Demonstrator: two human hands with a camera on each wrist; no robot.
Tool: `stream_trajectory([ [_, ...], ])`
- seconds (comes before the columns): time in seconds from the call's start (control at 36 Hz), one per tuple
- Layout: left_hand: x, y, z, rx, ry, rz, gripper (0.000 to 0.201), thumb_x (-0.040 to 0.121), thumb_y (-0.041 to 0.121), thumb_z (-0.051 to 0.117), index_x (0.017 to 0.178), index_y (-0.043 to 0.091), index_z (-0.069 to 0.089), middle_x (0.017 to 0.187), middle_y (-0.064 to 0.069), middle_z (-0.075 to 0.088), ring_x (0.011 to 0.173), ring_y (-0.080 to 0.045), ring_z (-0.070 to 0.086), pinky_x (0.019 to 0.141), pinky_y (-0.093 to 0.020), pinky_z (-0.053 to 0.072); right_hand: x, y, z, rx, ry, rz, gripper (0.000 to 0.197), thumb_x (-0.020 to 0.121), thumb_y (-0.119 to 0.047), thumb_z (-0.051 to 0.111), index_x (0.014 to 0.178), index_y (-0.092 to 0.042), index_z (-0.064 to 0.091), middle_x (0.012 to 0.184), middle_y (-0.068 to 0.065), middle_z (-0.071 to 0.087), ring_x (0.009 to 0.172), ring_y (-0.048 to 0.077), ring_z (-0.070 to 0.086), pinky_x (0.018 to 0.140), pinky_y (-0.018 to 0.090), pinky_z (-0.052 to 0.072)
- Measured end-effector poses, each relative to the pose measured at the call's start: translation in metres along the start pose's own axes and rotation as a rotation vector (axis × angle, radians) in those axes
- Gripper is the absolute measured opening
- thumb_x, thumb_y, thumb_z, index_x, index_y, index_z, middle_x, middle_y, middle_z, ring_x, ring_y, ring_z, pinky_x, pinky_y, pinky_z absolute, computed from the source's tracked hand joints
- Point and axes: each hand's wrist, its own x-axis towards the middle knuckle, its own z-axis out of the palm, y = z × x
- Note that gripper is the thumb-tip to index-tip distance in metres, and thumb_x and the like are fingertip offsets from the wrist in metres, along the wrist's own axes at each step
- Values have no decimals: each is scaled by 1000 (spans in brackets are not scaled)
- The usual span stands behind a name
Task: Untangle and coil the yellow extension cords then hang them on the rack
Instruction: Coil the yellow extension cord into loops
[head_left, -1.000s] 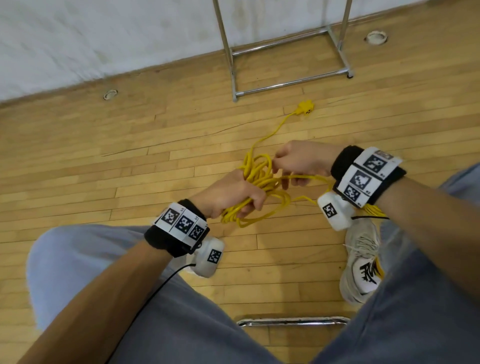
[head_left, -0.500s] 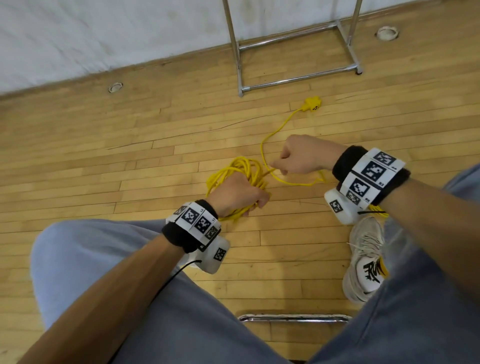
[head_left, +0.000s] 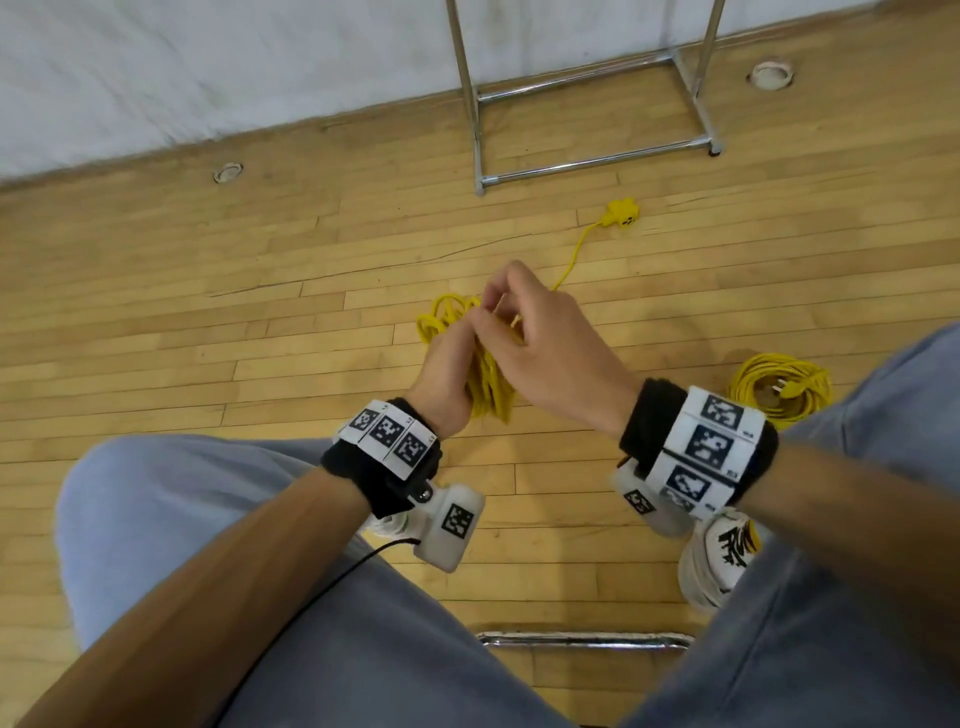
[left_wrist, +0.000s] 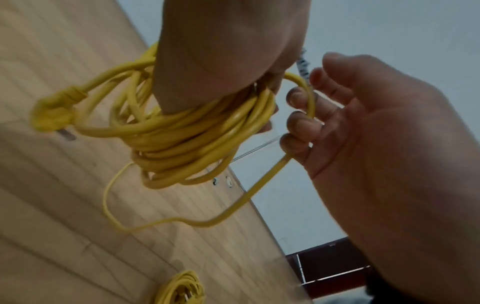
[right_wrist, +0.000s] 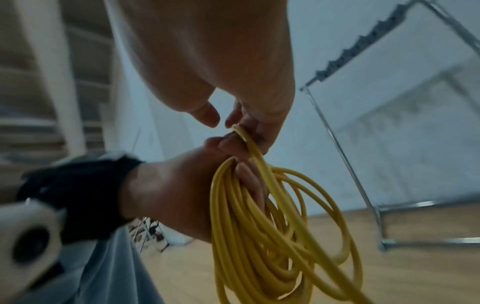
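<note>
My left hand (head_left: 451, 371) grips a bundle of loops of the yellow extension cord (head_left: 488, 387) above the floor. In the left wrist view the coil (left_wrist: 197, 131) hangs under that hand, with its plug (left_wrist: 52, 115) dangling at the left. My right hand (head_left: 500, 304) sits right against the left one, and its fingers (left_wrist: 298, 121) curl round a single strand at the top of the coil. The cord's loose tail runs across the floor to a yellow socket end (head_left: 622, 213). The metal rack (head_left: 587, 93) stands by the wall beyond.
A second yellow cord (head_left: 779, 387), coiled with its plug on top, lies on the wooden floor at my right, near my white shoe (head_left: 722, 561). A chrome bar (head_left: 584, 640) sits between my knees. Round floor sockets (head_left: 227, 172) are set near the wall.
My right hand has carried a length of cord leftward onto the coil and now meets my left hand. The left hand has risen a little. The second coil has come into view.
</note>
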Motion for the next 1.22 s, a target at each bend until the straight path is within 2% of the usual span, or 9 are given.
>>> stream_trajectory([
  [0.11,-7,1,0,-136,-91,-21,27,98,15,38,76,15,54,75,-7,43,70,-20,46,64,-33,38,-10,-3,10,-124,-24,-92,11,104,-28,54,105,-20,47,77,-1,58,60,9,51,53,29,43],
  [0.31,-7,6,-1,-275,-158,-43,18,94,21,44,81,13,54,78,-5,49,75,-18,50,72,-32,40,-13,-4,9,-182,14,-145,15,102,-23,54,114,-16,47,82,-16,45,61,2,48,53,19,36],
  [0.5,-6,17,-1,-396,-259,-154,41,97,47,42,98,11,60,98,-10,58,94,-26,57,88,-39,47,-9,3,-3,-199,48,-125,22,101,-20,53,122,-15,46,80,-7,51,59,7,49,53,29,42],
  [0.58,-5,13,1,-334,-229,-133,36,97,48,55,79,17,54,78,-1,50,76,-18,52,74,-33,46,-16,1,-2,-322,-44,-199,25,103,-21,49,126,-14,46,87,-10,51,62,8,49,54,30,42],
  [0.67,-2,12,4,-332,-147,-131,36,96,28,63,68,22,42,61,7,39,53,-9,41,53,-25,42,-27,0,4,-384,-136,-259,31,104,-21,48,133,-9,42,99,2,59,64,19,56,51,35,44],
  [0.72,-2,16,6,-367,-111,-124,40,98,16,57,65,23,36,52,8,34,44,-7,34,44,-23,36,-30,0,8,-361,-131,-256,28,103,-21,49,129,-11,41,92,-4,53,59,15,52,47,31,40],
  [0.94,15,53,3,-612,82,-105,27,88,15,64,64,21,52,61,9,46,50,-8,43,52,-22,40,-20,4,6,24,16,-155,25,101,-14,55,118,-11,38,68,1,53,52,16,46,48,28,35],
  [1.03,17,72,-5,-745,51,-81,26,89,16,61,66,20,52,56,11,47,46,-5,44,50,-17,39,-20,10,9,114,-62,-87,14,106,-25,51,111,-14,45,65,6,60,52,23,50,50,38,38],
  [1.22,15,105,-27,-742,-107,37,20,91,25,54,72,18,54,46,11,48,40,-4,43,56,-20,33,-16,35,1,-26,-564,103,71,107,-57,19,85,-3,60,64,2,48,54,14,44,64,33,41],
])
